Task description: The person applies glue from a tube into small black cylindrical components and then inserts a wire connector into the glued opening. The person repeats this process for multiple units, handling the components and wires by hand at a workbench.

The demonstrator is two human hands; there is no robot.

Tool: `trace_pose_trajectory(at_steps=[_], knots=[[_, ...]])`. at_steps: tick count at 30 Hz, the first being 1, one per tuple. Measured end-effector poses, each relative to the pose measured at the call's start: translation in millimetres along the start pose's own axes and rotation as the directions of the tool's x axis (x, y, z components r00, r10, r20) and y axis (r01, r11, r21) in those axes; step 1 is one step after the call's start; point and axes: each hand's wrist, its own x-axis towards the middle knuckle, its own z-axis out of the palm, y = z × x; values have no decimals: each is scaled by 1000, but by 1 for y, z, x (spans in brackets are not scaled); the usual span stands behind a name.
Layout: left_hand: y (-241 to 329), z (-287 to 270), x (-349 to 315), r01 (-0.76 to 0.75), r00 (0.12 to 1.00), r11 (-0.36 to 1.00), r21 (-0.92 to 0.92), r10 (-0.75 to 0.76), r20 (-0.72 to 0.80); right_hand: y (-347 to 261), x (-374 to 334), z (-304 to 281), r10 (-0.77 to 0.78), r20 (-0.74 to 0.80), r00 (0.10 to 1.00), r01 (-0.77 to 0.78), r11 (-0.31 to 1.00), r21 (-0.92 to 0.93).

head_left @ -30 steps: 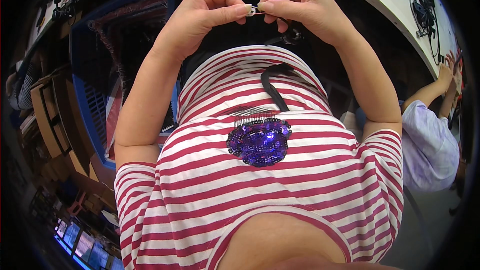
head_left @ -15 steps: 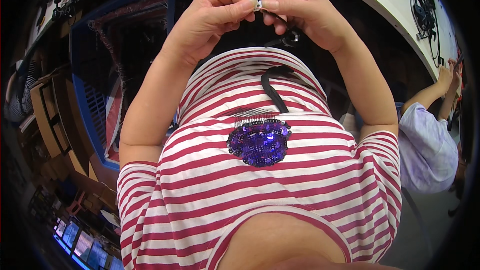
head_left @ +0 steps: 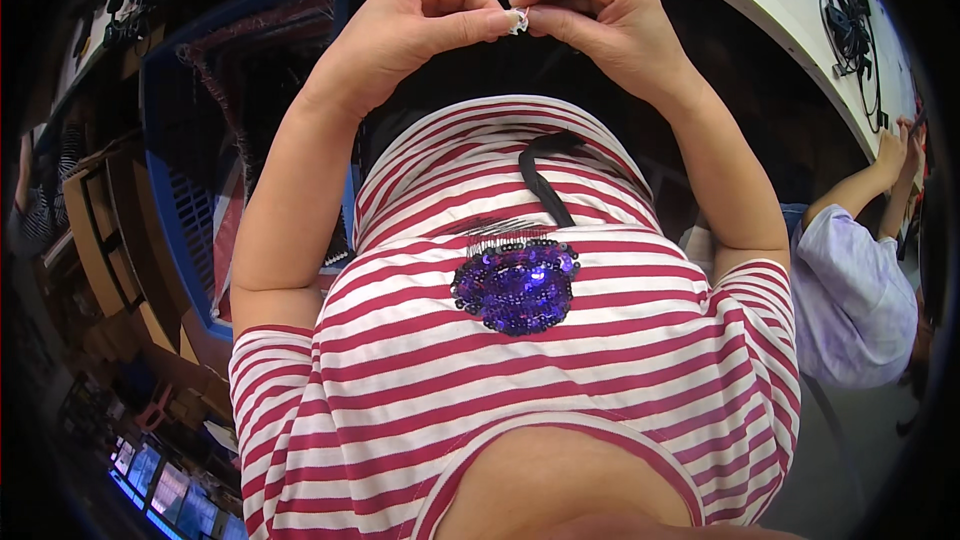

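Observation:
My left hand [head_left: 405, 35] and my right hand [head_left: 620, 30] meet at the top middle, in front of my body. Between their fingertips is a small white piece [head_left: 518, 24] with a thin pinkish strand at its upper side. The left thumb and forefinger pinch it from one side. On the other side, the right thumb and forefinger close against it. It is too small to tell its kind.
A white tabletop [head_left: 745, 2] with bundled black cables [head_left: 848, 35] runs along the upper right. To my left stands a blue plastic crate [head_left: 185, 195], with cardboard [head_left: 115, 230] beyond. Another person in a pale purple shirt [head_left: 855, 290] is at the right.
The black cord and clear-tipped part hanging below my right hand are out of sight. Both hands have shifted slightly, and the white piece sits a little lower.

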Motion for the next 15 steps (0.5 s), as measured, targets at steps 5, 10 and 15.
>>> trace_pose_trajectory(at_steps=[5, 10, 15], knots=[[-8, 6, 1, -35, 998, 983, -180, 24, -62, 6, -6, 0, -112, -121, 986, 96, 987, -127], [-17, 18, 2, -81, 980, 961, -265, 28, -198, 8, -9, 8, -364, -254, 896, 274, 904, -329], [-22, 27, 4, -82, 960, 955, -284, 0, -278, 13, -12, 14, -488, -235, 841, 302, 783, -544]])
